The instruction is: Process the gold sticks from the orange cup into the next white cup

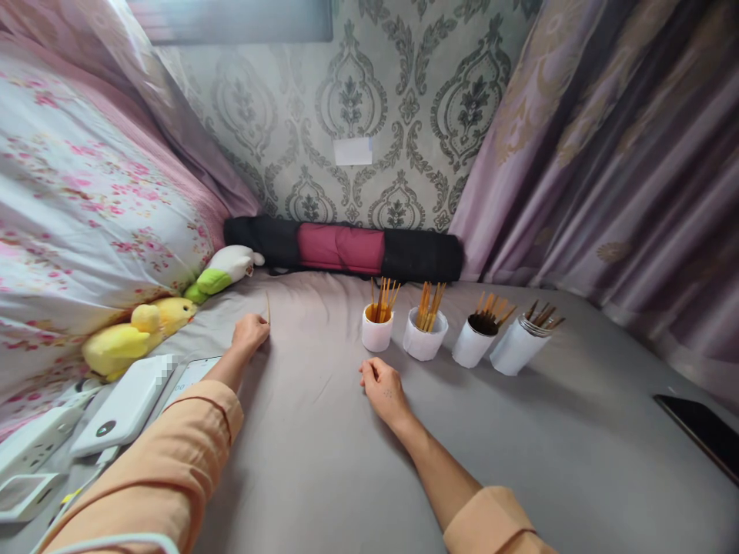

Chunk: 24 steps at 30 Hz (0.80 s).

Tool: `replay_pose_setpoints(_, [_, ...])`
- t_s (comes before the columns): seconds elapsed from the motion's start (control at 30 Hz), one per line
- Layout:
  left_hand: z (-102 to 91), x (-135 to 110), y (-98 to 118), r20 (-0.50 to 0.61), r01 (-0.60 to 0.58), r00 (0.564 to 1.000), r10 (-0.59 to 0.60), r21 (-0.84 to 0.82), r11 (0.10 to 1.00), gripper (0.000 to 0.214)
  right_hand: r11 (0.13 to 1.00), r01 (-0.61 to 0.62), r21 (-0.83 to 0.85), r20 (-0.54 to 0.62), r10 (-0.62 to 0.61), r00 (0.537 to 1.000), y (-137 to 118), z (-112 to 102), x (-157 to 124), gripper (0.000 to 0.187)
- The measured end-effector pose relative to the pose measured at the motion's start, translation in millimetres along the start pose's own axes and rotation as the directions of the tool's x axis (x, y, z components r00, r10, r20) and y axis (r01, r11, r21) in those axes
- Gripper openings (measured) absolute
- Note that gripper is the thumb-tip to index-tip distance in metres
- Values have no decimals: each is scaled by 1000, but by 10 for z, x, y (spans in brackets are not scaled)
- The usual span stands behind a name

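**Sam:** Where are your hands?

**Me:** They are apart on the grey bed (pixel 323 469). My left hand (pixel 250 332) is on the left side. It is pinched tight on one thin stick (pixel 269 306), and the stick points up.

**Sam:** And the other one?

**Me:** My right hand (pixel 381 387) lies in the middle of the bed, nearer to me than the cups. Its fingers are curled in. I see nothing in it.

**Sam:** Where are the other sticks?

**Me:** They are in four white cups in a row, far from me. The first cup (pixel 376 331) and the second cup (pixel 424 340) hold light orange sticks. The third cup (pixel 472 345) and the fourth cup (pixel 516 350) lean to the right and hold browner sticks.

**Sam:** So how much is done?

**Me:** Nearly all, I think. Every cup has sticks in it, and no stick lies loose on the bed. Only the one in my left hand is out, well apart from the cups, off to the left.

**Sam:** What else is there?

**Me:** A yellow toy duck (pixel 135 335) and a white power bank (pixel 130 404) are on the left. A black and red roll (pixel 343 248) lies by the far wall.
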<state>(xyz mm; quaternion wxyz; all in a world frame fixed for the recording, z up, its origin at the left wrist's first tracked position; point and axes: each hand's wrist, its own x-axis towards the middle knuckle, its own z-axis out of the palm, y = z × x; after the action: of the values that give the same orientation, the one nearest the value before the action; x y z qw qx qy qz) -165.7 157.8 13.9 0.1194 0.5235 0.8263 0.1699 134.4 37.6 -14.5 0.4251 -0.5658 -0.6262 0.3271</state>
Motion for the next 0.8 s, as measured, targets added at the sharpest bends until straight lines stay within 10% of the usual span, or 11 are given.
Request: replay_pose_setpoints(0.8, [-77, -47, -34, -45, 49, 997, -61, -232, 971, 12, 1000, -6, -12, -1, 6, 1000, 2, 5, -5, 30])
